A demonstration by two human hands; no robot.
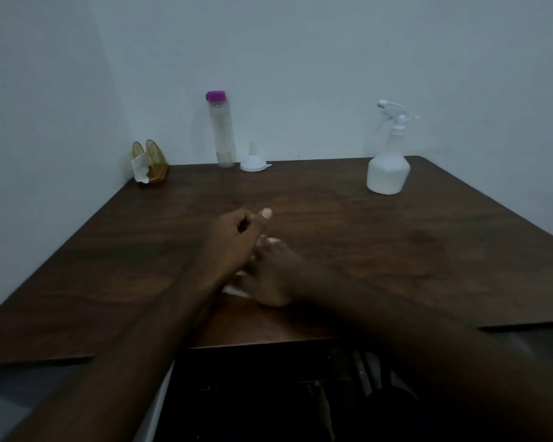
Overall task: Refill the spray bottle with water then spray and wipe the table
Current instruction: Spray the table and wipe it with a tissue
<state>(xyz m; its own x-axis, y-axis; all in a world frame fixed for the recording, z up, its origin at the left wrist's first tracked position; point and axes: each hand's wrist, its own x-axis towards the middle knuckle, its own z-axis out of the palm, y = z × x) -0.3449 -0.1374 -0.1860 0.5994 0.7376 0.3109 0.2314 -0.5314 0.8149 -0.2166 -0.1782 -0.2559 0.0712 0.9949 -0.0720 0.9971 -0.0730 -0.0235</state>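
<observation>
Your two hands meet over the middle of the dark wooden worktop (396, 250), touching each other. Your left hand (233, 237) lies ahead with its fingers curled in and the thumb stretched forward; the blur makes it impossible to tell whether it pinches anything. Your right hand (273, 275) sits just behind it, down on a white tissue (237, 289) that shows only as a pale edge under both hands; you cannot tell from here whether its fingers grip the tissue or merely press on it. The white spray bottle (387, 169) stands upright well beyond your right hand and off to that side, with its trigger head on and nothing touching it. Straight ahead of your left hand, at the far edge against the wall (300, 59), a tall clear water bottle (221, 135) with a purple cap (215, 96) stands upright, and a small white funnel (253, 161) rests mouth down just beside it, on the side nearer your right hand. Farther out past your left hand, in the corner, a gold napkin holder (154, 161) carries a white napkin (140, 169).
</observation>
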